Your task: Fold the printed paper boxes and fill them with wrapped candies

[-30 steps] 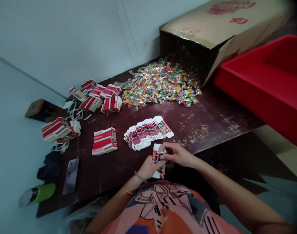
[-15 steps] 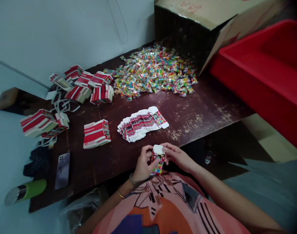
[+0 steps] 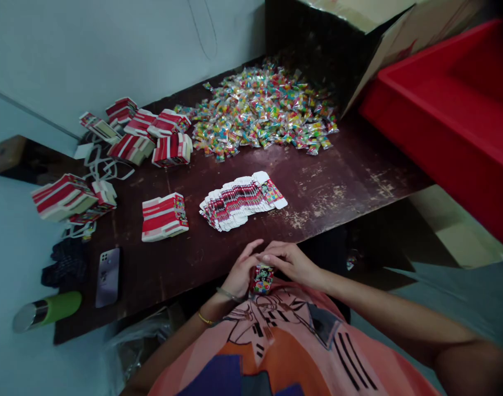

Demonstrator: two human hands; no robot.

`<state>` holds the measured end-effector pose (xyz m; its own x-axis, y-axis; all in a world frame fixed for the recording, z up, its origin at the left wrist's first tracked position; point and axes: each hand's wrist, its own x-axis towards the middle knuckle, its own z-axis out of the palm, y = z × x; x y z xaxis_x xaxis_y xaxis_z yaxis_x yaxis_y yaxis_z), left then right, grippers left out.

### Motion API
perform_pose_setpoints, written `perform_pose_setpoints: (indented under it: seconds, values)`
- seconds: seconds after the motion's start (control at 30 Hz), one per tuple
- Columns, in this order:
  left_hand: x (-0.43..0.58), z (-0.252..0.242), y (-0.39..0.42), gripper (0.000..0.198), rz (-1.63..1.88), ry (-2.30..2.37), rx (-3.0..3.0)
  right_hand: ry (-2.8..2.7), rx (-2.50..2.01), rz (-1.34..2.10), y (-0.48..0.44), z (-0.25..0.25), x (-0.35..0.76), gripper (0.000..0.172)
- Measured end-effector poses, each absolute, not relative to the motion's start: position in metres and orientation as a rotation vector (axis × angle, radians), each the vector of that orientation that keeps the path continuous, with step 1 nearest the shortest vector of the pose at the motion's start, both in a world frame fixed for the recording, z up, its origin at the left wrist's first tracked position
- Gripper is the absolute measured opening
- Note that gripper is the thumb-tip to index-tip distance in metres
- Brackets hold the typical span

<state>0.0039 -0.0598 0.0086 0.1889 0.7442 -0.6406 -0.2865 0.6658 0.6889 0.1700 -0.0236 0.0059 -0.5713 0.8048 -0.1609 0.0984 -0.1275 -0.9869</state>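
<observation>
Close to my body, past the table's front edge, both hands are around a small printed candy box (image 3: 262, 279) with a red, colourful front. My left hand (image 3: 240, 275) grips the box from its left side. My right hand (image 3: 293, 265) has its fingers closed over the box's top end, so the white flap is hidden. On the table beyond lies a fanned row of flat printed cartons (image 3: 239, 202). Left of that row is a stack of flat cartons (image 3: 163, 217). Further back spreads a heap of small wrapped candies (image 3: 263, 113).
Bundles of cartons (image 3: 134, 132) lie at the back left. A phone (image 3: 108, 278), a green bottle (image 3: 55, 309) and a dark cloth (image 3: 65, 263) are at the table's left end. A red tray (image 3: 433, 126) and a cardboard box (image 3: 375, 66) stand at the right.
The white top flap showed before; now my right fingers cover it and the box's top is closed over or hidden. The view has tilted slightly downward.
</observation>
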Motion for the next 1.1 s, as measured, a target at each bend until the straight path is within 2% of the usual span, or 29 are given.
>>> perform_pose_setpoints:
  seconds: [0.07, 0.13, 0.23, 0.33, 0.53, 0.67, 0.77, 0.83, 0.9, 1.0, 1.1]
  values:
    - [0.003, 0.004, -0.061, 0.053, 0.746, 1.079, 0.336, -1.673, -1.009, 1.702, -0.028, 0.007, 0.165, 0.038]
    - [-0.001, 0.003, -0.064, 0.051, 0.750, 1.011, 0.291, -1.654, -1.029, 1.750, -0.028, 0.003, 0.162, 0.032]
    - [-0.009, 0.004, -0.069, 0.063, 0.706, 0.898, 0.271, -1.664, -1.040, 1.769, -0.021, -0.004, 0.163, 0.026]
    - [-0.016, 0.002, -0.074, 0.071, 0.686, 0.875, 0.328, -1.849, -0.867, 1.652, -0.017, -0.001, 0.170, 0.025]
    - [-0.015, -0.004, -0.078, 0.065, 0.683, 0.889, 0.395, -2.257, -0.589, 1.395, -0.019, 0.015, 0.179, 0.032]
    - [-0.023, 0.006, -0.064, 0.053, 0.649, 1.142, 0.741, -2.460, -0.410, 1.251, 0.031, 0.015, 0.184, 0.029]
    - [-0.042, 0.019, -0.051, 0.027, 0.454, 1.286, 1.032, -2.411, -0.829, 0.839, 0.117, 0.009, 0.214, 0.026]
    - [-0.058, 0.027, -0.046, 0.030, 0.377, 1.249, 1.106, -2.202, -1.338, 0.427, 0.174, 0.003, 0.246, 0.031]
    - [-0.075, 0.033, -0.044, 0.041, 0.292, 1.259, 1.150, -2.149, -1.586, 0.195, 0.211, -0.007, 0.274, 0.036]
    - [-0.093, 0.036, -0.043, 0.031, 0.154, 1.262, 1.179, -2.249, -1.636, 0.119, 0.211, -0.034, 0.288, 0.043]
    - [-0.094, 0.028, -0.037, 0.027, 0.367, 1.297, 0.999, -2.224, -1.616, 0.124, 0.156, -0.060, 0.271, 0.051]
